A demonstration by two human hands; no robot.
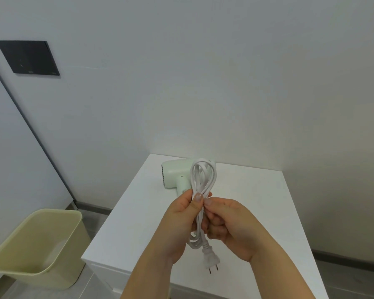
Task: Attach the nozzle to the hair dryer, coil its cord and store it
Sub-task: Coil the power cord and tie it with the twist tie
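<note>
A pale green hair dryer (175, 176) lies on its side at the far left of a white cabinet top (246, 203); its right end is hidden behind the cord. The white cord (203, 175) is gathered into long loops held upright above the cabinet. My left hand (179, 225) grips the bundle at its middle, thumb on the front. My right hand (229, 225) pinches the same bundle from the right. The two-pin plug (212, 258) hangs from the bottom of the bundle. I see no separate nozzle.
A pale yellow-green bin (37, 244) stands on the floor to the left of the cabinet. A dark rectangular panel (28, 58) is mounted on the wall at the upper left. White walls close in behind and to the right of the cabinet.
</note>
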